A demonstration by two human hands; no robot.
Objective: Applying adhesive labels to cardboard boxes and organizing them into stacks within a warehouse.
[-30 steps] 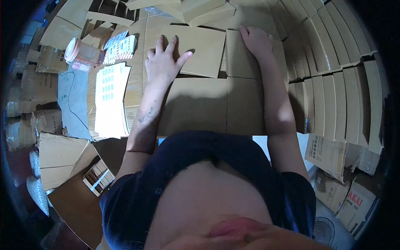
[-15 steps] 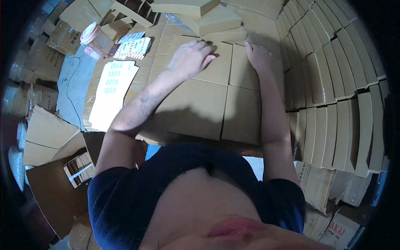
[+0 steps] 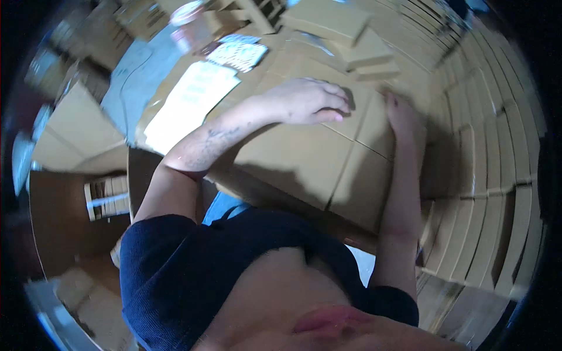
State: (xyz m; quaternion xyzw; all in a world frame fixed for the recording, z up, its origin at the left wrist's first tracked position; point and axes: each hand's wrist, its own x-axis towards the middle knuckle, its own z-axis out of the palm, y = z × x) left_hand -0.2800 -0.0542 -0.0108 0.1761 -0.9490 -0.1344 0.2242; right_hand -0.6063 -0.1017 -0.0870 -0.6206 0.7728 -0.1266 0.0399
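Here, watching remotely, I see creased, flat cardboard (image 3: 293,153) before the person's chest. The left hand (image 3: 311,102) lies palm-down over it, fingers loosely bent. The right hand (image 3: 404,120) is near its right edge, too blurred for me to tell any pinch. White sheets (image 3: 188,105) lie left; cardboard boxes (image 3: 489,131) line the right.

The person wore a dark navy top (image 3: 275,228) with a low, open neckline and short sleeves (image 3: 157,251) that ended above the elbows. Its knit looked finely ribbed, most clearly on the left sleeve. Dark, irregular, tattoo-like markings (image 3: 223,134) ran along the left forearm between wrist and elbow. Brighter blue cloth (image 3: 221,207) showed at the waist. The left hand (image 3: 316,100) was bare; the right hand (image 3: 404,120) was too blurred for fine detail.
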